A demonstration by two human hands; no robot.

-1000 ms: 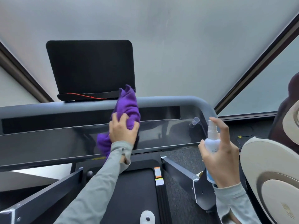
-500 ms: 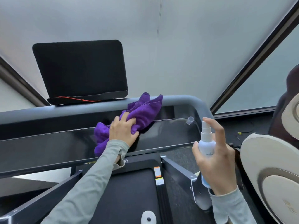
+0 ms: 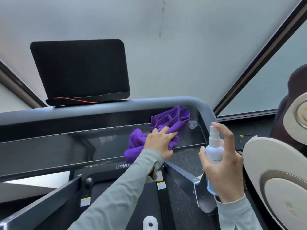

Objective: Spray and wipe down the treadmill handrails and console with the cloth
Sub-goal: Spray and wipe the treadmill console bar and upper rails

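Observation:
My left hand [image 3: 160, 141] presses a crumpled purple cloth [image 3: 167, 123] flat against the glossy black console panel [image 3: 66, 146] of the treadmill, near its right end. Above the panel the grey handrail [image 3: 83, 108] runs across and bends down at the right corner. To the right of the cloth, my right hand [image 3: 224, 170] holds a white spray bottle [image 3: 213, 151] upright, index finger raised over the nozzle. A small clear cap [image 3: 192, 124] lies on the console just beyond the cloth.
A black tablet stand [image 3: 79, 70] with a red cord sits on top of the handrail at the left. The treadmill belt [image 3: 129, 205] and side rails lie below. A cream and brown rounded machine [image 3: 279, 171] crowds the right edge.
My left hand has slid the cloth rightward along the console, from the middle to near the right corner. My right hand with the bottle has stayed roughly in place.

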